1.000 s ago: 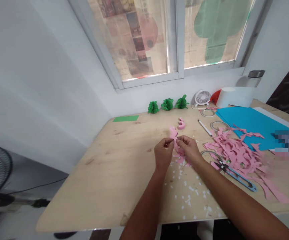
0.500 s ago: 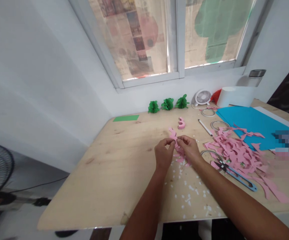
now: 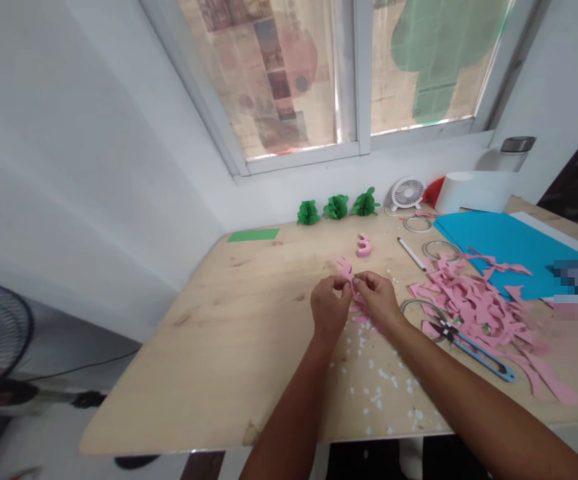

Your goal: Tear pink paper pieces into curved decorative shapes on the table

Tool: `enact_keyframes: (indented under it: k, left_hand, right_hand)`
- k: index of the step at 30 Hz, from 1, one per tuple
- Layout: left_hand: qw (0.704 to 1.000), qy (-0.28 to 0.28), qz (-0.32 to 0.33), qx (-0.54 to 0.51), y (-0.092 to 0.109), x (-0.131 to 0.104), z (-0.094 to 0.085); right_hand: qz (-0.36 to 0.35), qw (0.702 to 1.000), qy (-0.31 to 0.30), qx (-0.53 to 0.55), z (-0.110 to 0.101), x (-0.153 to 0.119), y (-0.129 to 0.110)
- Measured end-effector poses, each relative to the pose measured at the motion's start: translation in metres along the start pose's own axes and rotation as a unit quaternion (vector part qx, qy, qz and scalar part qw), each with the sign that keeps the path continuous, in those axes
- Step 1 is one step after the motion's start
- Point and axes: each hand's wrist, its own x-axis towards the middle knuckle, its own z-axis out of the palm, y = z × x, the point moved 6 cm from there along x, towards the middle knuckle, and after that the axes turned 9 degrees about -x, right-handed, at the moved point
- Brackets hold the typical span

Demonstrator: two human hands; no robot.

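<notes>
Wavy-edged pink paper strip (image 3: 345,268) is hanging between my hands over the pale wooden table (image 3: 219,347), near a curved pink paper piece (image 3: 364,245). My left hand (image 3: 329,303) and right hand (image 3: 379,299) are pinching it narrowly, as far as my half-hidden fingertips are showing. If I'm pulling unevenly, its slim neck could be tearing; a slipping thumb could be creasing it.

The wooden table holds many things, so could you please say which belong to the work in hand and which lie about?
Work in hand, it seems:
pink paper piece, in left hand and right hand
curled pink piece

Seemingly unrelated:
small fan
lidded bottle
green strip
</notes>
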Motion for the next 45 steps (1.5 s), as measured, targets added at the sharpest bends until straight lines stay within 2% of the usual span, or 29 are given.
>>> enact_keyframes:
  k: [6, 11, 13, 18, 22, 27, 33, 45]
  left_hand:
    - [0.999, -0.004, -0.021, -0.029, 0.0, 0.001, -0.001]
    - [0.984, 0.018, -0.093, -0.149, -0.016, 0.005, -0.004]
    - [0.976, 0.009, -0.107, -0.189, -0.02, 0.007, -0.003]
    - [0.966, -0.071, -0.105, -0.224, -0.015, 0.011, 0.001]
    - [0.96, -0.104, -0.101, -0.241, -0.013, 0.013, 0.0]
    - [0.952, -0.123, -0.097, -0.261, -0.013, 0.014, 0.0]
    - [0.95, -0.111, -0.111, -0.269, -0.014, 0.013, 0.0]
    - [0.946, -0.126, -0.114, -0.276, -0.009, 0.013, 0.0]
  right_hand:
    - [0.041, 0.997, 0.006, 0.065, -0.001, -0.001, 0.004]
    - [0.085, 0.989, -0.004, 0.121, -0.001, -0.002, 0.009]
    - [0.1, 0.985, -0.015, 0.139, 0.001, -0.003, 0.009]
    - [0.118, 0.975, -0.028, 0.185, 0.002, -0.002, 0.006]
    - [0.114, 0.97, -0.052, 0.208, 0.004, -0.001, 0.004]
    - [0.119, 0.966, -0.068, 0.219, 0.006, -0.002, 0.004]
    - [0.129, 0.964, -0.079, 0.219, 0.007, -0.003, 0.003]
    - [0.117, 0.96, -0.07, 0.243, 0.007, 0.0, 0.008]
